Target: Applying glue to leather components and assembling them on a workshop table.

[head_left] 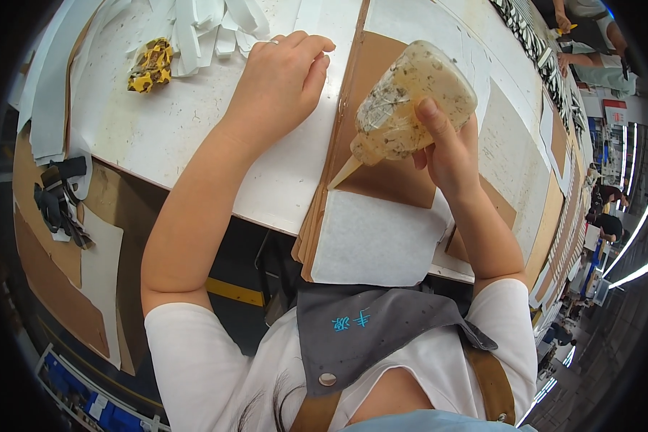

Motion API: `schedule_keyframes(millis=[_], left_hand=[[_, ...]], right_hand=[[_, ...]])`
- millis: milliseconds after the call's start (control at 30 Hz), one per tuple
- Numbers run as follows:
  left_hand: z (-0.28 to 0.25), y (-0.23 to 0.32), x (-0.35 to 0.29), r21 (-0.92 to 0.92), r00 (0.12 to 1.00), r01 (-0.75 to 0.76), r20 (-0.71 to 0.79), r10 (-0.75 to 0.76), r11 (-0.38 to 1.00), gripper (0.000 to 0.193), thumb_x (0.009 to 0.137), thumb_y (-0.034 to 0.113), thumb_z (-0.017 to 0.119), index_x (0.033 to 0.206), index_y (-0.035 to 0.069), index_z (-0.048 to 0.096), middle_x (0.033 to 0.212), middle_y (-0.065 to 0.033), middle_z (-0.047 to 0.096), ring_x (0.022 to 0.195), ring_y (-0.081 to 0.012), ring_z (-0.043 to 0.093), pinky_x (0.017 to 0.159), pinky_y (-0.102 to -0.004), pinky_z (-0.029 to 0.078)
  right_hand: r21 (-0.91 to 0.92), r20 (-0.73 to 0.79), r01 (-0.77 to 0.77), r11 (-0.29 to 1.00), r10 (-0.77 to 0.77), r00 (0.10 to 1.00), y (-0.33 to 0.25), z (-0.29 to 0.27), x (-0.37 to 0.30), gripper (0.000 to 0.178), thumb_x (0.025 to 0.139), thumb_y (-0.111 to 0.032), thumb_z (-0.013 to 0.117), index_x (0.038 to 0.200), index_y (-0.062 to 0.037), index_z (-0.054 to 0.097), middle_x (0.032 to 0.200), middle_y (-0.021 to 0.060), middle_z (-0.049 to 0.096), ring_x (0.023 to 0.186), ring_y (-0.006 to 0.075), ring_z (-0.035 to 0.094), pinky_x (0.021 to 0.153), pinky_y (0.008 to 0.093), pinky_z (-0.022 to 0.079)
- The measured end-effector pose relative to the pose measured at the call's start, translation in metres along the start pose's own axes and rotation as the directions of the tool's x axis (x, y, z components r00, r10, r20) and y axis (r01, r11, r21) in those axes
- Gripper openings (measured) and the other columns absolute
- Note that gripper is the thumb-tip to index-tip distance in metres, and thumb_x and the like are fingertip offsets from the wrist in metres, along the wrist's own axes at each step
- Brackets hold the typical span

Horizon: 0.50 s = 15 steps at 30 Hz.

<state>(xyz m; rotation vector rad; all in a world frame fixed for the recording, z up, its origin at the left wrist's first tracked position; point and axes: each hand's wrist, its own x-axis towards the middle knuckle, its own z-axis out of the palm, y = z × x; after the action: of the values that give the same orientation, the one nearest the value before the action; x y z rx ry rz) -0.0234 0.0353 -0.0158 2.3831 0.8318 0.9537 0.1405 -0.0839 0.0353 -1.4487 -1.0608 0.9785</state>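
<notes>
My right hand (450, 147) is wrapped round a cloudy, stained glue bottle (414, 97), with the thumb across its side. The bottle tilts down to the left. Its long thin nozzle (347, 173) points at the left edge of a stack of brown sheets (392, 183), where the tip appears to touch or nearly touch. A white sheet (378, 237) covers the near part of the stack. Left of the stack, my left hand (284, 75) is held over the white table with its fingers curled and thumb close to the index finger; nothing shows between them.
White strips (201, 32) lie beyond my left hand, beside a yellow and black patterned bundle (150, 66). Dark scraps (61, 201) rest on brown sheets at the left. More flat pieces (511, 137) spread rightward. Another person's hands (565, 61) are at the far right.
</notes>
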Motion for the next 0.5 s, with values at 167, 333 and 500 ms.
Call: schedule_keyframes(millis=[167, 333, 500], left_hand=[[0.002, -0.003, 0.001, -0.014, 0.999, -0.013, -0.052, 0.012, 1.000, 0.015, 0.083, 0.009, 0.048, 0.092, 0.003, 0.059, 0.083, -0.0098, 0.061, 0.076, -0.0258, 0.057, 0.073, -0.0373, 0.040], [-0.001, -0.003, 0.002, -0.017, 0.982, 0.056, -0.178, -0.059, 0.998, 0.017, 0.083, 0.007, 0.047, 0.096, 0.003, 0.057, 0.086, -0.0088, 0.059, 0.073, -0.0237, 0.057, 0.073, -0.0372, 0.041], [-0.004, -0.002, 0.002, -0.024, 0.982, 0.101, -0.160, -0.103, 0.995, 0.019, 0.084, 0.007, 0.046, 0.100, 0.002, 0.056, 0.090, -0.0096, 0.059, 0.074, -0.0213, 0.057, 0.066, -0.0329, 0.044]], right_hand=[[0.274, 0.155, -0.239, 0.932, 0.203, 0.967, 0.000, -0.010, 0.005, 0.048, 0.082, -0.037, 0.059, 0.107, 0.0006, 0.043, 0.083, 0.0101, 0.057, 0.058, 0.0104, 0.057, 0.034, 0.0167, 0.037], [0.226, -0.133, 0.004, 0.974, 0.027, 0.991, 0.001, -0.028, 0.032, 0.043, 0.084, -0.039, 0.056, 0.103, -0.0015, 0.047, 0.083, 0.0080, 0.058, 0.060, 0.0143, 0.059, 0.036, 0.0206, 0.040], [0.032, -0.138, 0.206, 0.978, -0.199, 0.970, -0.005, -0.031, 0.050, 0.045, 0.083, -0.038, 0.059, 0.104, -0.0005, 0.045, 0.081, 0.0085, 0.057, 0.057, 0.0153, 0.058, 0.036, 0.0222, 0.042]])
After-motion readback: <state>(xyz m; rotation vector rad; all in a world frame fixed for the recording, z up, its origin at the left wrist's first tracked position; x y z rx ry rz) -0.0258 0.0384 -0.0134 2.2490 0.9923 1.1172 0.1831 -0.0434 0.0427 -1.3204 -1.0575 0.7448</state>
